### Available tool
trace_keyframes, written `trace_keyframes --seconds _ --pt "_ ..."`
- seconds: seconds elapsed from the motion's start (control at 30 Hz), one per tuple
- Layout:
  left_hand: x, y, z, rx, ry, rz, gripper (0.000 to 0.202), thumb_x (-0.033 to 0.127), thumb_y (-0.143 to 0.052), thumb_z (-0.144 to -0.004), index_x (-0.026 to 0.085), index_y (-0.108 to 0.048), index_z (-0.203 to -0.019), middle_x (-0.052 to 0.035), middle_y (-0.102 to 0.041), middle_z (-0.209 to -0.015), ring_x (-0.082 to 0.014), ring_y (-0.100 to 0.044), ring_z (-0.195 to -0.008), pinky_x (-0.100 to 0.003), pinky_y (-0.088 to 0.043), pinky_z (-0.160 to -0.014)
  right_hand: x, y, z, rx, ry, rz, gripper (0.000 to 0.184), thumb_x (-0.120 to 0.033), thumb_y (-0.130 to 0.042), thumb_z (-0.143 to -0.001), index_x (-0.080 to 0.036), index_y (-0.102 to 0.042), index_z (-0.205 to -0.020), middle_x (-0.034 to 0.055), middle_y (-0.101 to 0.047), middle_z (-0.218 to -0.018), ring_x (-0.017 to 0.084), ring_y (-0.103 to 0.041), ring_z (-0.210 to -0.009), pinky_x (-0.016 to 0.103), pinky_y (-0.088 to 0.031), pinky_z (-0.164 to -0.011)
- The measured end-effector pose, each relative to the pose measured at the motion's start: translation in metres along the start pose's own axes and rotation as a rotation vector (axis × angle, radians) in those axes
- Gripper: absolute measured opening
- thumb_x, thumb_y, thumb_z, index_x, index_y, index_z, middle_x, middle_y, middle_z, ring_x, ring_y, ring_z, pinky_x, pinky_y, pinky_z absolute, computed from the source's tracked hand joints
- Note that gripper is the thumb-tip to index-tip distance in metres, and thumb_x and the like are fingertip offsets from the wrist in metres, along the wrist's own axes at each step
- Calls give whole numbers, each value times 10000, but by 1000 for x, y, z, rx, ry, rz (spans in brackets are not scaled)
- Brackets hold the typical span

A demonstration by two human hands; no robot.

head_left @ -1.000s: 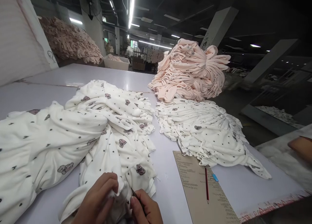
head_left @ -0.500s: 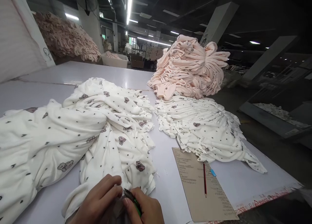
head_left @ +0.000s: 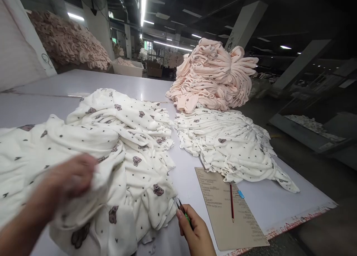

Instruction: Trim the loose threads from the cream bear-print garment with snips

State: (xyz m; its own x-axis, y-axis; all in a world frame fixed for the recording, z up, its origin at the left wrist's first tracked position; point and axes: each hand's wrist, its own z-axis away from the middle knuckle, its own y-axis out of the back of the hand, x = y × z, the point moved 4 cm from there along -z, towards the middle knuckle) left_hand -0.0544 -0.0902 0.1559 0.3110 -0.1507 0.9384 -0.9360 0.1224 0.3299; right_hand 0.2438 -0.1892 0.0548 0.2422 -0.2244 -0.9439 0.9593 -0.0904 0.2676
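My left hand (head_left: 69,178), smeared by motion, is closed on a fold of a white fleece garment (head_left: 111,196) with dark dots and brownish bear prints. The fold hangs from the fingers over the heap of similar white cloth (head_left: 119,107) on the left of the table. Low in the middle, my right hand (head_left: 193,226) holds small thread snips (head_left: 182,208) with a green part on the handle. Their dark pointed blades stick up beside the right edge of the cloth, and I cannot tell whether they touch it.
Right of the heap lies a stack of white printed garments (head_left: 223,137), with pink ones (head_left: 214,77) piled behind it. A written-on cardboard sheet (head_left: 223,219) bears a dark red pencil (head_left: 232,204) and a blue tag (head_left: 240,194). The table edge (head_left: 301,223) runs along the lower right.
My left hand has moved up and left from beside the right hand, carrying cloth with it. My right hand has shifted right, away from the cloth, still holding the snips.
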Motion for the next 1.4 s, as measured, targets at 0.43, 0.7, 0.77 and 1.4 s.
trace_keyframes --seconds 0.43,0.7,0.77,1.4 --pt "-108 -196 4 -584 133 -543 148 254 -571 -845 140 -617 -929 -37 -662 -905 -199 -620 -889 -400 -467 -848 22 -10 -8 63 48 -109 472 -644 -484 -801 -185 -519 -697 -62 -374 -502 108 -343 -480 218 -280 -477" --pt "-58 -58 31 -303 276 57 354 523 -473 -765 193 -590 -716 16 -580 -656 -166 -531 -649 -221 -445 -609 28 -51 -3 191 178 -225 662 -691 -673 -565 -228 -524 -1014 54 -557 -1015 161 -551 -670 221 -459 -592" --pt "-54 -47 35 -175 363 235 348 534 -602 -689 186 -608 -684 26 -549 -617 -149 -493 -613 -204 -418 -579 11 -76 -2 147 283 -194 784 -659 -743 -460 -243 -511 -1083 59 -538 -1090 206 -582 -772 247 -487 -674" --pt "-56 -95 40 -188 366 285 263 453 -594 -747 209 -670 -808 8 -655 -800 -189 -567 -790 -269 -434 -861 -6 -109 -7 105 173 -432 483 -593 -578 -772 -208 -625 -1059 95 -634 -1042 257 -583 -949 339 -478 -831"
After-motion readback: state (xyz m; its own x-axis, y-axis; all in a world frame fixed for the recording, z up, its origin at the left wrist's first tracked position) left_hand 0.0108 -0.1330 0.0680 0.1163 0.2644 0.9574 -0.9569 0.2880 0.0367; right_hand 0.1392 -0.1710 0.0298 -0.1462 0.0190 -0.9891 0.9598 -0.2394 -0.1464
